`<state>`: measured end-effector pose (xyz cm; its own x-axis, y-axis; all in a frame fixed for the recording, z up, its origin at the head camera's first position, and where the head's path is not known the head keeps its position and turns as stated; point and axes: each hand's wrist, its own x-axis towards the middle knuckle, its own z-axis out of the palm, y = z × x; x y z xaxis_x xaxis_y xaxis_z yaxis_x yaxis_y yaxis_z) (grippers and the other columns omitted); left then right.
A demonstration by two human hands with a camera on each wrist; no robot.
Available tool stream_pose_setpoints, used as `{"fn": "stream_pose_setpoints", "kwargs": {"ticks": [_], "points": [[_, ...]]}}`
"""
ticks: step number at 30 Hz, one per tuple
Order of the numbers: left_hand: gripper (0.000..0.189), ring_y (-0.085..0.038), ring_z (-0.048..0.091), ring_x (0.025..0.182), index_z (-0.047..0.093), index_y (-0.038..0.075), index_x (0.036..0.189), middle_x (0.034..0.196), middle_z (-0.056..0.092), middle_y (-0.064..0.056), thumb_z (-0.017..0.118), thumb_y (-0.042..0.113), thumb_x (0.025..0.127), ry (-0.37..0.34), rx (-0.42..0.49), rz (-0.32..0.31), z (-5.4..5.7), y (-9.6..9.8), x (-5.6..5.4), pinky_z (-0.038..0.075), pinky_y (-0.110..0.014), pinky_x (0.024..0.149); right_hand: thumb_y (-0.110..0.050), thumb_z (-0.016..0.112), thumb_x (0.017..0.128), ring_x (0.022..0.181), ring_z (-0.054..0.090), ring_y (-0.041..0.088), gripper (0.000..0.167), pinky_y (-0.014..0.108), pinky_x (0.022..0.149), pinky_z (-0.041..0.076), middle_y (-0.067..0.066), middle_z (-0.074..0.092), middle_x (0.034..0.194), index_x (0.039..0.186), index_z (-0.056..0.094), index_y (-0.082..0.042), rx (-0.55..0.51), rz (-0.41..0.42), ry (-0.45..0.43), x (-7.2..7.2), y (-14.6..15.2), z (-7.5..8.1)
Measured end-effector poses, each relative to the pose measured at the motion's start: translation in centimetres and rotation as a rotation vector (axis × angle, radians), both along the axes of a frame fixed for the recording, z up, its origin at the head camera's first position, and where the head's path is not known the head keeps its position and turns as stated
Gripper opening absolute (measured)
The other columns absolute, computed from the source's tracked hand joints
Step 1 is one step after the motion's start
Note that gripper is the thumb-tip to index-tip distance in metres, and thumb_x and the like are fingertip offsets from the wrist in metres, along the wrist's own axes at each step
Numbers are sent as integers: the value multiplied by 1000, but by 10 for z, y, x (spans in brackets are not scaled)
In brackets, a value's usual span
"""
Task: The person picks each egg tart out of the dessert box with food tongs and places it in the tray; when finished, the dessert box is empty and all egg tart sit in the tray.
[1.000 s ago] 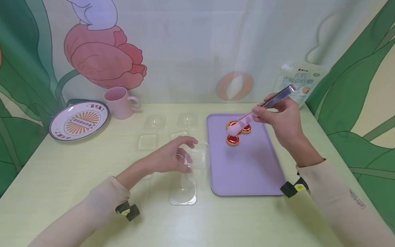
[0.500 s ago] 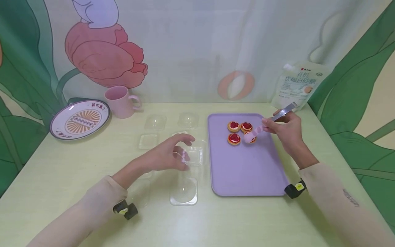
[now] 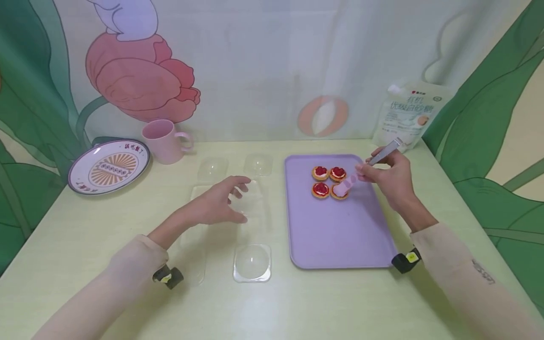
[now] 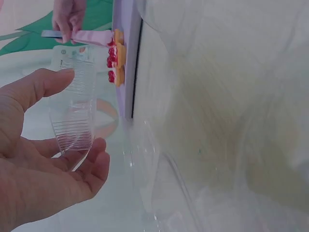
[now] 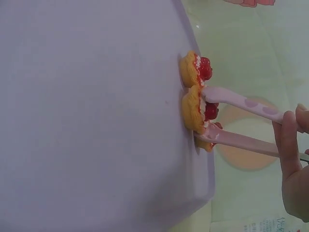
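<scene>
My right hand (image 3: 395, 182) pinches metal-handled tongs (image 3: 384, 152) with pink tips over the purple tray (image 3: 335, 236). The tips stand on either side of a small berry tart (image 5: 193, 112), the front-right one of several, right at its cream top. Three other tarts (image 3: 320, 190) sit close around it on the tray. Left of the tray, my left hand (image 3: 214, 203) holds a clear ridged plastic box (image 4: 75, 108) between thumb and fingers. In the head view that box barely shows against the table.
Clear plastic containers stand on the table left of the tray, one in front (image 3: 252, 263) and another at the back (image 3: 258, 165). At the back left are a pink mug (image 3: 163, 144) and a leaning plate (image 3: 109, 166). A sugar pouch (image 3: 410, 113) stands at the back right.
The tongs have come down from above the tarts to the front-right one, which is now uncovered beside the others. My left hand has drawn left and slightly back, away from the tray.
</scene>
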<state>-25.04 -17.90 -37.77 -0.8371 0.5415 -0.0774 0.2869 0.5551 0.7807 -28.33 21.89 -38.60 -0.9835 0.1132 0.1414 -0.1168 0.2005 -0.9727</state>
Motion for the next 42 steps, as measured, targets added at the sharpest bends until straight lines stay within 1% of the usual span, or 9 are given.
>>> {"fn": "stream_pose_setpoints", "kwargs": {"ticks": [5, 8, 11, 16, 22, 31, 34, 38, 42], "points": [[81, -45, 51, 125, 39, -6, 144, 134, 53, -27, 81, 6, 76, 50, -74, 36, -1, -2, -6, 43, -57, 104, -2, 77, 84, 70, 72, 4, 35, 24, 64, 59, 6, 52, 95, 106, 51, -2, -4, -9, 11, 2, 1, 5], [81, -46, 50, 127, 40, -7, 143, 135, 53, -27, 82, 6, 76, 51, -95, 56, 0, -3, -9, 42, -57, 106, -5, 78, 85, 70, 71, 3, 33, 23, 64, 59, 5, 52, 96, 105, 52, -6, 23, -26, 9, 3, 3, 10], [80, -47, 48, 125, 44, -6, 141, 133, 53, -27, 84, 9, 74, 82, -142, 62, -1, -2, -7, 42, -55, 104, -4, 78, 84, 68, 71, 4, 33, 23, 64, 59, 4, 52, 95, 104, 53, -7, -28, -28, 33, 4, 7, 18], [81, -44, 45, 119, 48, -4, 139, 128, 53, -24, 88, 12, 69, 127, -237, 37, -6, 4, 0, 42, -51, 99, 0, 79, 81, 65, 72, 7, 32, 24, 61, 59, 6, 56, 91, 100, 54, -3, -141, -24, 148, 6, 16, 34], [90, -40, 47, 118, 41, 5, 147, 128, 54, -22, 87, 12, 70, 139, -302, -14, -13, 12, 8, 45, -50, 97, 13, 75, 79, 64, 74, 12, 30, 27, 60, 59, 10, 58, 90, 98, 58, -3, -269, 15, 243, 10, 27, 47], [89, -35, 47, 108, 40, 13, 147, 122, 53, -17, 86, 15, 70, 248, -451, -55, -19, 19, 12, 43, -48, 88, 14, 70, 83, 68, 74, 10, 29, 26, 59, 59, 6, 62, 94, 102, 60, -6, -196, 90, 245, 15, 41, 54], [89, -34, 47, 108, 39, 13, 147, 122, 53, -17, 85, 15, 71, 242, -468, -55, -19, 19, 12, 43, -48, 88, 14, 67, 86, 72, 74, 6, 28, 23, 60, 59, 1, 62, 98, 105, 61, -5, -53, 127, 237, 17, 48, 59], [90, -35, 48, 109, 39, 12, 147, 122, 53, -18, 86, 14, 70, 231, -457, -46, -15, 16, 12, 43, -49, 90, 4, 65, 92, 74, 67, -10, 18, 15, 62, 55, -13, 61, 93, 107, 60, -4, 376, 122, 187, 21, 61, 65], [92, -36, 49, 110, 40, 12, 147, 123, 53, -19, 88, 13, 69, 216, -440, -45, -13, 14, 13, 44, -50, 92, 1, 66, 92, 75, 57, -19, 22, 10, 61, 46, -4, 62, 91, 113, 60, -3, 711, 157, 203, 25, 72, 59]]}}
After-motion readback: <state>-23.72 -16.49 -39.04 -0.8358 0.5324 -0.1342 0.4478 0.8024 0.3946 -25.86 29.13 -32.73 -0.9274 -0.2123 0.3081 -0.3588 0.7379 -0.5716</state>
